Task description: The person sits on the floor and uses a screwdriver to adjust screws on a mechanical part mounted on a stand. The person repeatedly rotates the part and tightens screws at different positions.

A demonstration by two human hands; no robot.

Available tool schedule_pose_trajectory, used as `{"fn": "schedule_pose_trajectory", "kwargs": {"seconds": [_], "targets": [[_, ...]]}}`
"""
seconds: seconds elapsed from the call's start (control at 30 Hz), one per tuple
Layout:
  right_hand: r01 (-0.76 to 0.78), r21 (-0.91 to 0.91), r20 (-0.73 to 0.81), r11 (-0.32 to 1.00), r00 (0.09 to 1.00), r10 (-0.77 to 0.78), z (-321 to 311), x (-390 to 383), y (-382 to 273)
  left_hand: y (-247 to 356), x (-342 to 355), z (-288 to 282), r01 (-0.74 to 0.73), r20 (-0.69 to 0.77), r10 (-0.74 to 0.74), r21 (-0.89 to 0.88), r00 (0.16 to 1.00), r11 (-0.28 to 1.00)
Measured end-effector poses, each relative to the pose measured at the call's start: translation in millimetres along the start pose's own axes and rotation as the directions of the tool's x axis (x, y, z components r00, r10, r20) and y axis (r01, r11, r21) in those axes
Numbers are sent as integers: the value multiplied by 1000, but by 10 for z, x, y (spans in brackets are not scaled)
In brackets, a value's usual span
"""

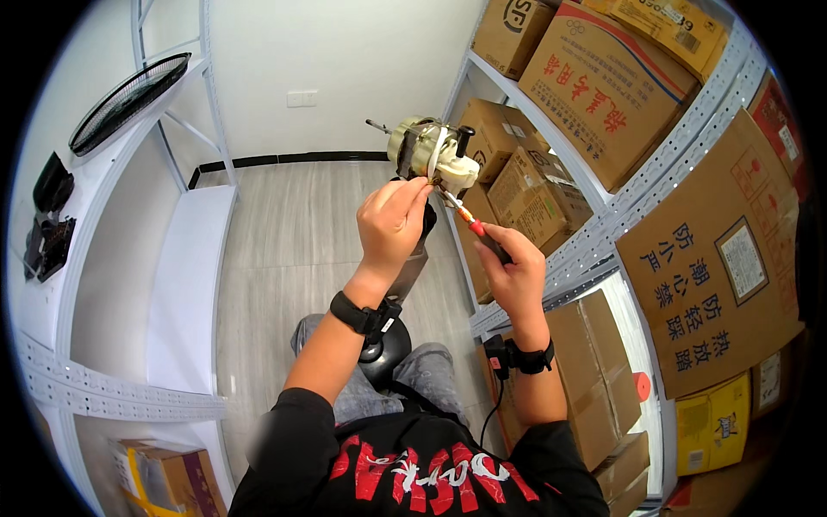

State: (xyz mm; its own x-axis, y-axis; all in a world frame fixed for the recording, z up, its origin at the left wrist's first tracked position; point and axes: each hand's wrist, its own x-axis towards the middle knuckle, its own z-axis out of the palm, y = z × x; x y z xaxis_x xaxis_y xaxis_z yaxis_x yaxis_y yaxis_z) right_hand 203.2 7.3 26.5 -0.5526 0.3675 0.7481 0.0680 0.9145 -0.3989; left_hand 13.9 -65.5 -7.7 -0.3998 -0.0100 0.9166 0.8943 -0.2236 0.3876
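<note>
A bare fan motor [415, 148] with a cream-coloured housing sits in front of me, on top of a fan stand [408, 276]. A thin shaft points left from it, and a black knob [465, 138] stands up on its right. My left hand [389, 226] is closed in a pinch at the motor's underside; what lies between the fingertips is too small to make out. Held in my closed right hand [515, 269] is a screwdriver [479, 229] with a red and black handle. Its tip reaches up to the motor's lower right side, close to my left fingertips.
Between my knees is a black rounded fan base [386, 351]. Shelves on the right carry cardboard boxes [603, 86], with a large carton [715, 258] nearer me. On the left shelf [185, 284] unit lie a black fan grille [129, 103] and dark plastic parts [53, 215].
</note>
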Motion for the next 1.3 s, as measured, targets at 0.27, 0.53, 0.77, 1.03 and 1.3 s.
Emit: {"fn": "schedule_pose_trajectory", "kwargs": {"seconds": [0.27,0.53,0.77,1.03,1.3], "targets": [[110,-28,-1,994,994,-110,-22,85,70,23,51,19,-59,-7,60,90,998,994],[105,4,12,994,994,-105,-15,72,58,86,76,-32,149,19,-148,-52,989,988],[166,-42,35,985,986,-165,-35,102,59,118,49,-3,186,-34,-191,-126,981,975],[268,-146,31,952,963,-266,-48,170,79,52,40,32,95,-51,-96,-13,994,995],[115,-214,16,970,993,-114,-128,165,-174,111,215,-127,639,241,-592,-327,769,696]]}}
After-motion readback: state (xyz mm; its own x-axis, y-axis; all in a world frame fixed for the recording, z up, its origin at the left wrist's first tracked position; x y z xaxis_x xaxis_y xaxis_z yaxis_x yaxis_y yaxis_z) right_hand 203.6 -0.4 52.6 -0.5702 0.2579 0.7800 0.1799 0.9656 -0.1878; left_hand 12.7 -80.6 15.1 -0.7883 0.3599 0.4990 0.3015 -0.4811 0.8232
